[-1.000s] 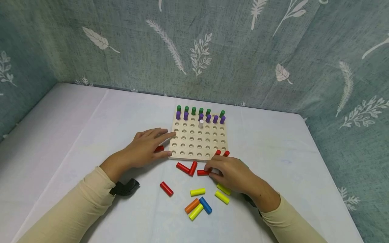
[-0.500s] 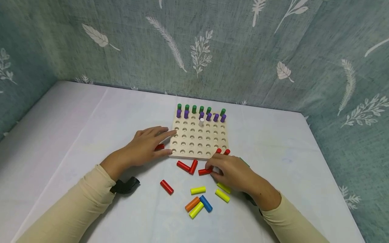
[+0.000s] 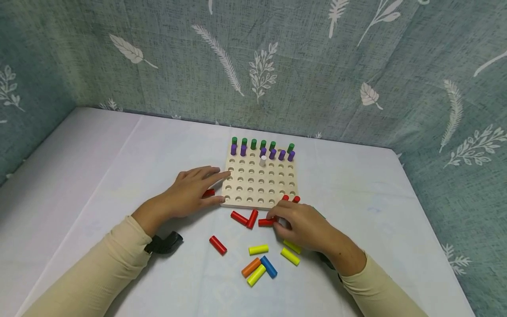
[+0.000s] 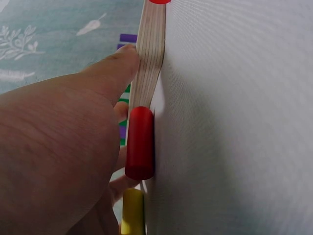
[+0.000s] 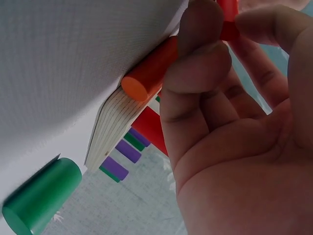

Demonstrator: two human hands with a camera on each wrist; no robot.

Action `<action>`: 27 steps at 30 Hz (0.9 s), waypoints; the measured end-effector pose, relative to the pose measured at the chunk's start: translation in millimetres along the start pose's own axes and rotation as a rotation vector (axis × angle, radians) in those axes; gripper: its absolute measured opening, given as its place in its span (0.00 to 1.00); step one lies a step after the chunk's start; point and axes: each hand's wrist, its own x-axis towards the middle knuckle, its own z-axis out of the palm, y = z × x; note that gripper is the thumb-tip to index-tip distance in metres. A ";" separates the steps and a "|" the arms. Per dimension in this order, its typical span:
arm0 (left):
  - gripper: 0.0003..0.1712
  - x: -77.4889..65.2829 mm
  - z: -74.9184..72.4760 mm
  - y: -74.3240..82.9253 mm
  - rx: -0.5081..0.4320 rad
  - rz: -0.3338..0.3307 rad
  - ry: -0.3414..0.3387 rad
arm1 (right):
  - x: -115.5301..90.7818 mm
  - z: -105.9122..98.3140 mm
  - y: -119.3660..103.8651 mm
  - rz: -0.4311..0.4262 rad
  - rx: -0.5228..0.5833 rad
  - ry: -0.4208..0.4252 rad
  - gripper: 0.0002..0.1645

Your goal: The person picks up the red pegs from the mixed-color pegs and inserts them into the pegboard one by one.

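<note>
A pale wooden pegboard lies mid-table, with green pegs and purple pegs in its two far rows. One white peg stands just in front of these. Two red pegs are at its near right corner. My left hand rests at the board's left side, fingers extended, fingertips at its edge. Under that palm lies a red peg. My right hand is at the near edge, thumb and fingers pinching a red peg.
Before the board lie loose red pegs, yellow pegs, an orange peg and a blue peg. Beside my right hand are another orange peg and a green peg. Patterned cloth hangs behind the table.
The red peg at my right fingertips has turned slightly and sits a little closer to the board. My left hand keeps its place at the board's side.
</note>
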 end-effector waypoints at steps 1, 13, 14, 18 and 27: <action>0.44 -0.1 0.1 -0.2 0.000 0.000 0.001 | 0.1 -0.2 0.1 -0.001 0.000 0.002 0.13; 0.44 0.2 0.6 -0.4 -0.002 0.000 0.004 | -0.3 -0.7 0.6 0.005 0.002 0.013 0.13; 0.44 0.2 0.6 -0.3 -0.002 -0.001 0.003 | -0.3 -0.7 0.6 0.005 0.001 0.015 0.13; 0.44 0.1 0.7 0.0 -0.001 -0.004 0.001 | -0.2 -0.7 0.5 0.003 0.004 0.015 0.13; 0.44 -0.8 -0.9 2.1 -0.004 -0.012 -0.007 | -0.8 -1.2 0.9 -0.008 -0.006 0.028 0.12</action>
